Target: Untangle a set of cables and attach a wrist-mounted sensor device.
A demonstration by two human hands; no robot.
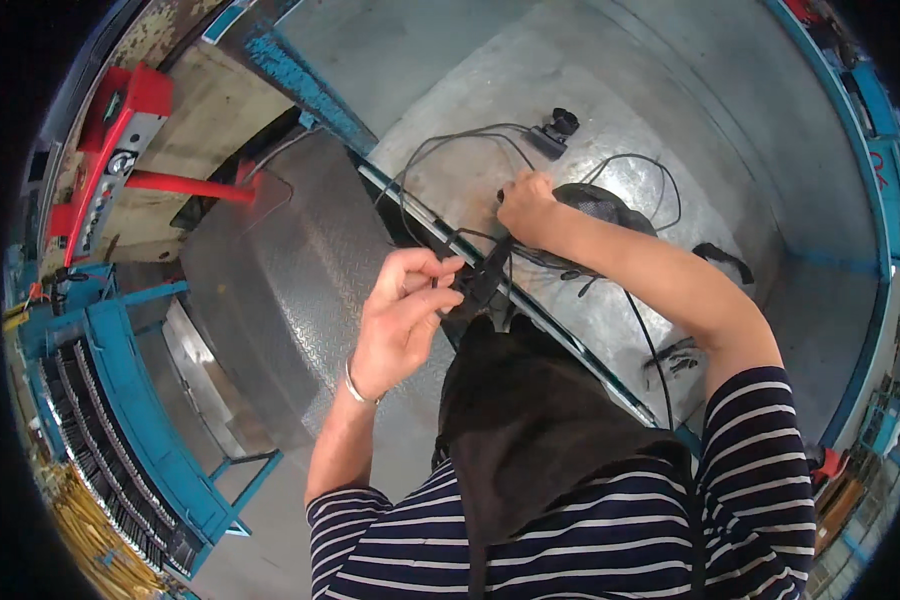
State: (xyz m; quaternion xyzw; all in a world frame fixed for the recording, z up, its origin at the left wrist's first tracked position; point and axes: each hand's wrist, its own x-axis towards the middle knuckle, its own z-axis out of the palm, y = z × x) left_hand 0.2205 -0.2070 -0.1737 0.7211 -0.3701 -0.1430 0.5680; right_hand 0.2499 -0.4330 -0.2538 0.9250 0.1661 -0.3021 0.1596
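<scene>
My left hand [402, 318], a bracelet on its wrist, is held up over the table's near edge. Its thumb and fingers are pinched together; a small dark bit shows between them, too small to name. Close beside its fingertips are black straps [485, 278]. Reaching across, my right hand [530, 208] is closed above the metal tabletop [450, 175]. A dark piece shows at its fingertips, mostly hidden. Under my right forearm lies a black mesh item [602, 205]. Thin black cable [440, 140] loops from near my hands toward a small black clamp-like device [553, 133].
A black glove-like item [725, 262] and dark scraps [682, 358] lie at the table's right. Grey panels with blue frames [865, 330] enclose it. At left stand a red machine [120, 150], a textured metal plate [290, 250] and a blue rack [135, 410] of dark parts.
</scene>
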